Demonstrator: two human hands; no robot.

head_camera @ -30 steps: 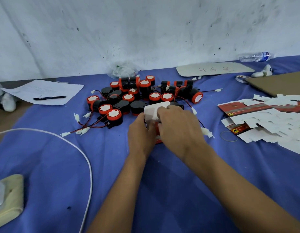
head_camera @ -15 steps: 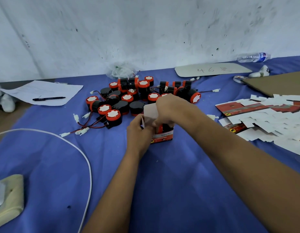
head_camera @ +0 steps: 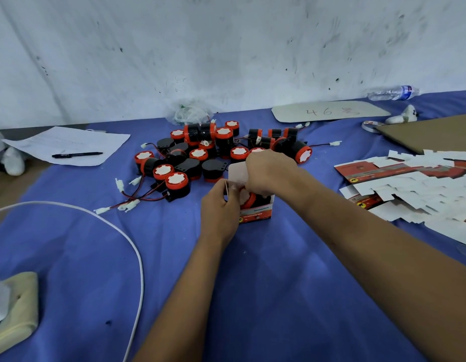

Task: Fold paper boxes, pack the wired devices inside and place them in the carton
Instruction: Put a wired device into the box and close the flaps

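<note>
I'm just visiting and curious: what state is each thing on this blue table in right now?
Small red and white paper box: upright, top flap open.
Red and black wired device in the box: partly inside.
Left hand: holds the box's side.
Right hand: grips the device from above.
Pile of red and black devices: loose, unpacked.
Flat box blanks: unfolded.
Black pen: lying on white paper.

the left hand point(head_camera: 219, 208) is gripping the side of a small paper box point(head_camera: 256, 212) standing on the blue cloth point(head_camera: 252, 283), while the right hand point(head_camera: 269, 171) is curling over its open top, where a red and black device point(head_camera: 249, 199) is sitting inside. a heap of wired devices point(head_camera: 213, 152) is lying just behind, and flat box blanks point(head_camera: 414, 189) are lying to the right.
</note>
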